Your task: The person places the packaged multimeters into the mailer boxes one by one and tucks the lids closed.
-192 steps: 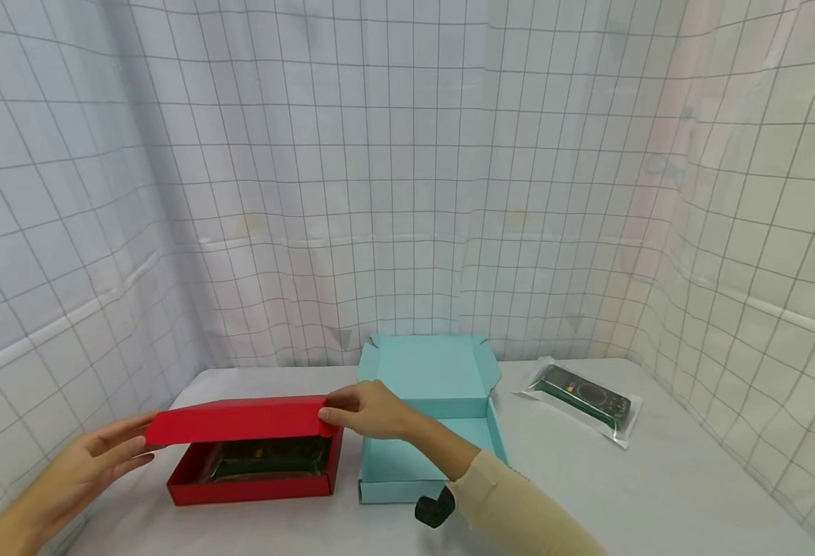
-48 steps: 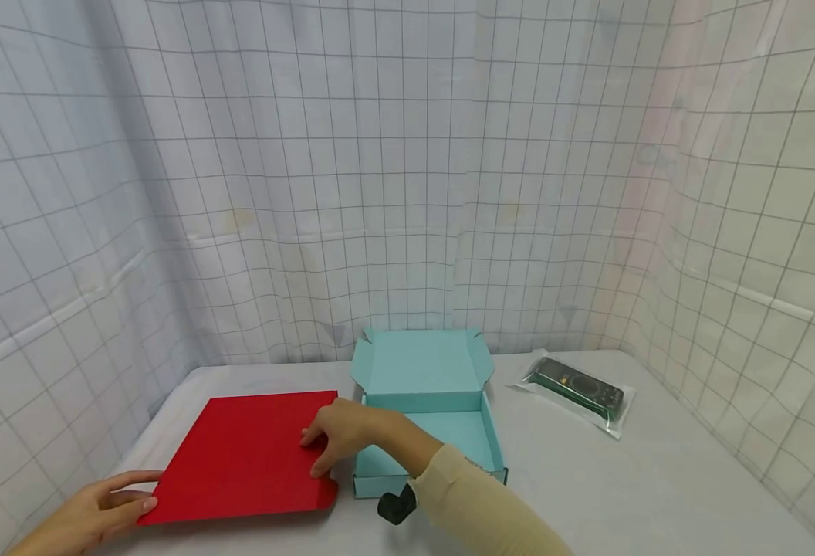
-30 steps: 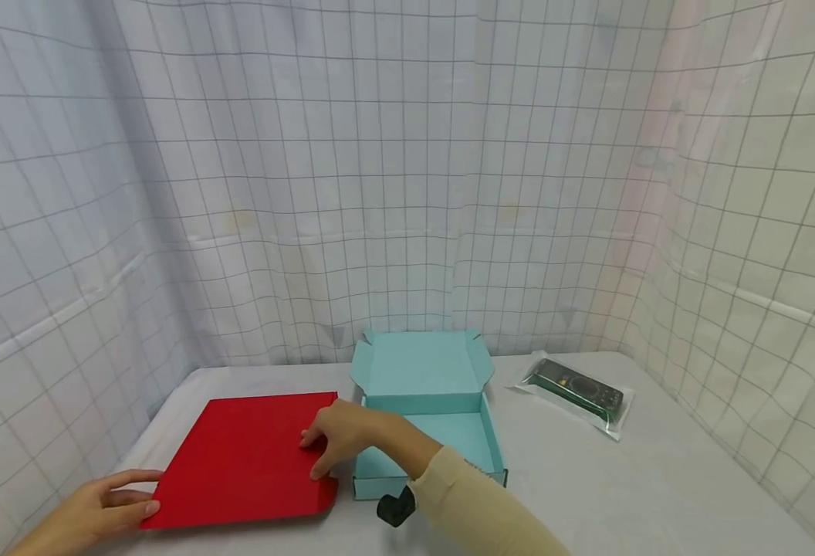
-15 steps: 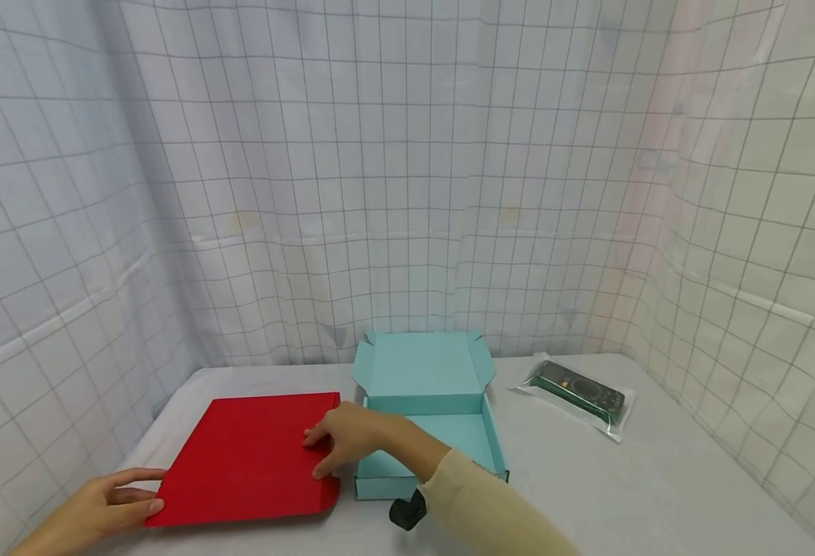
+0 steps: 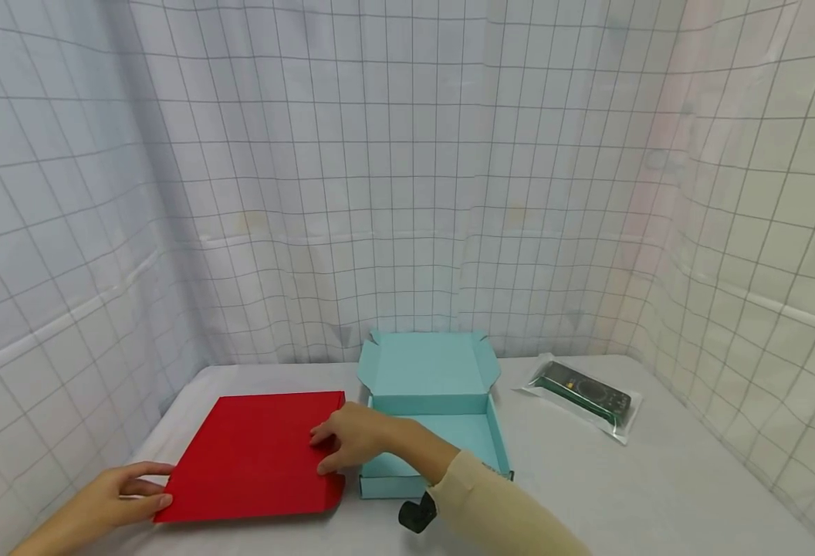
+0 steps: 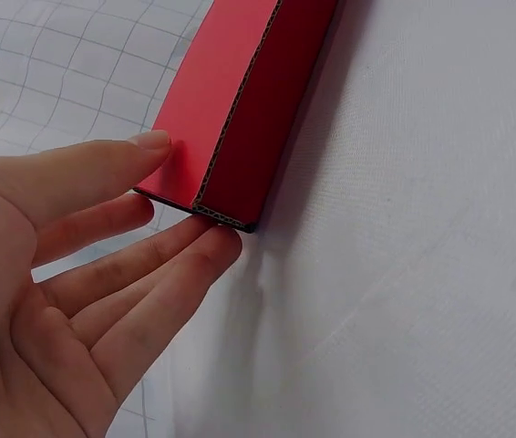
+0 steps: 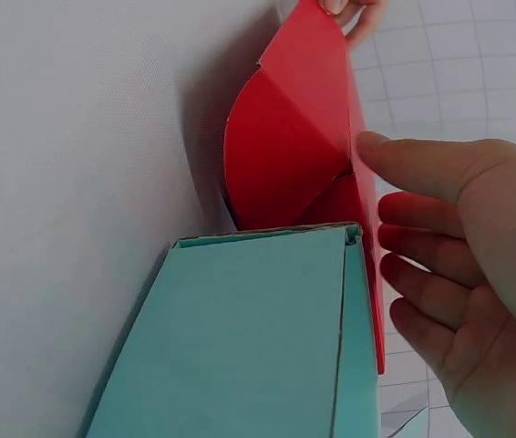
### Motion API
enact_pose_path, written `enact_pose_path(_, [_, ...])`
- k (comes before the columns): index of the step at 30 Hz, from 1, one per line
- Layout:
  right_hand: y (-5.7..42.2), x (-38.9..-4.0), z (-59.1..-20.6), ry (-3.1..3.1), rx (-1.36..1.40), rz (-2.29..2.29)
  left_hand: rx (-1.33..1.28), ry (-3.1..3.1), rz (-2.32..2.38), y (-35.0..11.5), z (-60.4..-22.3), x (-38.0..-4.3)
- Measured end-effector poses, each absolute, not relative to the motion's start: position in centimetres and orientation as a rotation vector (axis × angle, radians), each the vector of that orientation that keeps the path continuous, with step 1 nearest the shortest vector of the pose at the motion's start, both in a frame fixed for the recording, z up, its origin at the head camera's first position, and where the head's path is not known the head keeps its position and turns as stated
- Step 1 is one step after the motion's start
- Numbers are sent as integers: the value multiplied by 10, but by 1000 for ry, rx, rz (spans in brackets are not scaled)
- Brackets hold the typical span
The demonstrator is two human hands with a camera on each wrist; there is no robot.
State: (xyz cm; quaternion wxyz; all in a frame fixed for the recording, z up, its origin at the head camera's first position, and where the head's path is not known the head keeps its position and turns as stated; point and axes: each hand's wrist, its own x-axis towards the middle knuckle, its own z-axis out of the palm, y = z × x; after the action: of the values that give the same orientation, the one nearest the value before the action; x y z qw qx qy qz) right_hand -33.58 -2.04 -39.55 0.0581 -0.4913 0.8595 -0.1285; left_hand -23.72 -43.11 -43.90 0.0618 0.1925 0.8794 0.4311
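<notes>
In the head view the red cardboard box [image 5: 262, 455] lies at the left of the table, its lid spread over it and its inside hidden. My left hand [image 5: 119, 498] is at the lid's near left corner. The left wrist view shows the thumb pressing the lid's red face [image 6: 203, 100], with the fingertips against the corner's end. My right hand [image 5: 355, 440] rests at the lid's right edge. In the right wrist view its thumb touches the fold above a rounded red side flap [image 7: 281, 155], and its loosely bent fingers lie along the top.
Right beside the red box stands an open light-blue box [image 5: 407, 488], its lid raised at the back. Farther right lies a multimeter [image 5: 588, 394] in a clear plastic bag. A gridded white curtain [image 5: 414, 193] surrounds the table. My right forearm crosses the light-blue box.
Since the oldest frame, the red lid has come forward and down, covering the bagged device seen inside. Both hands have moved nearer with it. Over the last second they stay almost still.
</notes>
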Motion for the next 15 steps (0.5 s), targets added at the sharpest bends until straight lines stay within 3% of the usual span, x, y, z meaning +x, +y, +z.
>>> enact_pose_path(8, [-13,-329,-392,2621,-1543,-519,404,3229,983,-404,-429,-229])
enact_pose_path(15, [-5,-315,-387,2577,-1577,-579,779,3312,887,-388,-432,-236])
